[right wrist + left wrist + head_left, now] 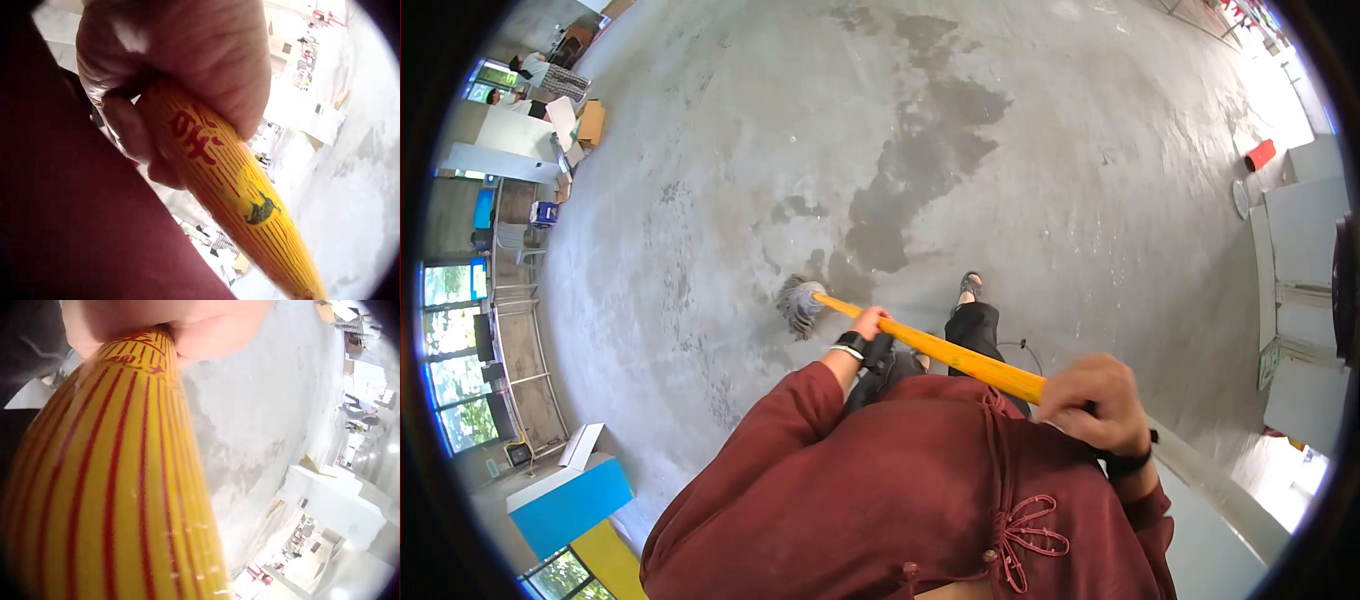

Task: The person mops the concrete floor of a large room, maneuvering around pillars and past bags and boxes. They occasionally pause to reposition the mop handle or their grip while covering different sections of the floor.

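Left hand: the person's bare left hand [870,322] was curled round the lower part of the pole, nearer the mop head; black and white bands at the wrist.
Right hand: the bare right hand [1095,400] gripped the pole's upper end, thumb and fingers closed about it; black band at the wrist.
Pole: one yellow mop handle [950,355], striped lengthwise in red with red characters, held slantwise across the front of the body.
Mop head: one round bundle of grey strands [800,305], resting on the floor ahead and to the left of the feet.
Clothing: one maroon drawstring top [850,480]; black trousers [974,325]; one dark open-toed sandal [970,285].
Floor: smooth grey concrete [730,200], with dark wet-looking patches [910,190] beyond the mop head.
Left side: one brown cardboard box [591,123]; one blue-and-white box-like item [570,503], nearer the body.
Right side: one small red container [1259,155], on the floor well apart from the mop.
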The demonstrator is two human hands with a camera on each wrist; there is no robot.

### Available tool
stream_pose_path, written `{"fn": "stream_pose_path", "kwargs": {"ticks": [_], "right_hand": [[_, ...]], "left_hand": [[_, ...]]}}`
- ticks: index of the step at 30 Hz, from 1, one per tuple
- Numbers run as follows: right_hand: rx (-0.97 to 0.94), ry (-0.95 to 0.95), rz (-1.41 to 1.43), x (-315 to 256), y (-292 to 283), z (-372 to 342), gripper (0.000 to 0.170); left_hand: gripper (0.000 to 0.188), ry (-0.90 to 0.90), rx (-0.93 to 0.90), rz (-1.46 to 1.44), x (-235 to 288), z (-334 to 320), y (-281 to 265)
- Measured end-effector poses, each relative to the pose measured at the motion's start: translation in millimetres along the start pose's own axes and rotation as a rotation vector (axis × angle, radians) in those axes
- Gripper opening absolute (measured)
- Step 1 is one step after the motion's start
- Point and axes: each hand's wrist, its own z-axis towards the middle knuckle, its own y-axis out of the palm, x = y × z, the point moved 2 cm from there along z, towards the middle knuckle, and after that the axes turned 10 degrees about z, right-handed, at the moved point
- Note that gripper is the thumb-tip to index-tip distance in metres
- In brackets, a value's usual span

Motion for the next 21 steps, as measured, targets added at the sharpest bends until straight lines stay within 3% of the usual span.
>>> {"fn": "stream_pose_path", "kwargs": {"ticks": [3,5,6,7,8,9,10,11,13,14,16,21], "right_hand": [[0.319,-0.029,-0.251,-30.5,-42.0,-22.1,0.006],[0.463,-0.133,-0.118,-44.8,-68.5,-37.6,0.008],[0.579,-0.2,-0.054,-65.5,-69.8,-28.0,0.011],[0.523,-0.286,-0.104,-78.2,-82.7,-31.2,0.011],[0.386,-0.345,-0.031,-90.7,-95.5,-31.1,0.01],[0.182,-0.451,0.031,-105.1,-105.3,-22.2,0.007],[-0.027,-0.543,0.092,-119.1,-113.5,-11.8,0.006],[-0.044,-0.544,0.09,-130.2,-121.4,-0.3,0.006],[-0.339,-0.599,0.165,-148.1,-123.8,26.3,0.013],[-0.354,-0.615,0.162,-154.1,-122.9,41.1,0.013],[-0.617,-0.524,0.145,-162.6,-117.2,68.0,0.021],[-0.652,-0.489,0.067,-162.1,-120.7,122.1,0.034]], "left_hand": [[0.021,-0.008,-0.095,-0.049,32.9,30.8,75.3],[0.017,0.024,-0.108,-0.001,73.3,36.0,134.8],[0.019,0.108,-0.229,0.015,92.2,40.4,161.1],[0.017,0.316,-0.375,0.207,93.1,65.3,181.7],[0.019,-0.105,-0.415,-0.091,134.5,52.1,208.7],[0.02,-0.364,-0.373,-0.18,150.5,60.9,236.7],[0.014,-0.45,-0.308,-0.233,179.4,52.4,258.7],[0.015,-0.423,-0.366,-0.204,196.8,53.2,277.6],[0.016,-0.403,-0.416,-0.219,225.6,64.7,306.9],[0.016,-0.409,-0.415,-0.26,230.7,72.9,318.9],[0.016,-0.296,-0.492,-0.312,250.2,81.1,326.8],[0.02,-0.253,-0.565,-0.326,291.3,129.1,316.2]]}}
